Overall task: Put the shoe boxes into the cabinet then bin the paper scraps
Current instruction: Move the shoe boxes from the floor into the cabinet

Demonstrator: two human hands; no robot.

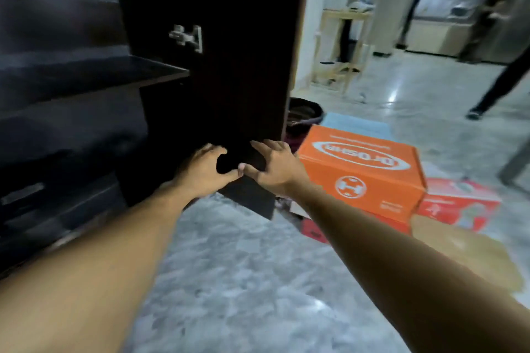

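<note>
Hands: left hand [205,169] and right hand [272,166] spread, empty, thumbs meeting before open cabinet door [229,66] | Target: orange box [361,169] on floor, just right of right hand, long axis across view | Finding: right hand nearer; shelf [86,71] lies left.

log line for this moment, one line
left hand: open, by cabinet door | right hand: open, by same door | orange shoe box: on floor, not yet shelved | red box: floor, beside it
</note>
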